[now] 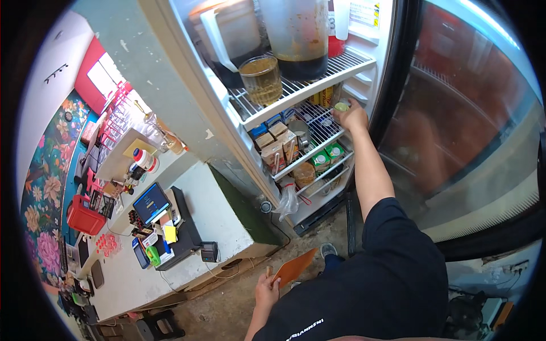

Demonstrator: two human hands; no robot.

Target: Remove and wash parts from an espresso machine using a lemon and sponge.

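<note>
An upright fridge stands open before me. My right hand (353, 116) reaches to the right side of its middle wire shelf (313, 123), its fingers around a small cup or jar with something pale green (341, 106). Low at the bottom centre, my left hand (268, 290) holds a flat orange board or folder (295, 267) by its edge. On the shelf above my right hand stand large plastic pitchers (296, 38) with dark liquid and a clear cup of amber liquid (261, 81). Drink cartons (279, 147) and a metal cup (299, 133) sit on the middle shelf.
The glass fridge door (460, 106) is swung out at the right. A white counter (222, 226) runs along the left, with a tablet screen (151, 203), a black cash drawer (184, 230) and a small black device (210, 251). A black stool (161, 326) stands below; a plastic bag (288, 202) hangs from the lower fridge shelf.
</note>
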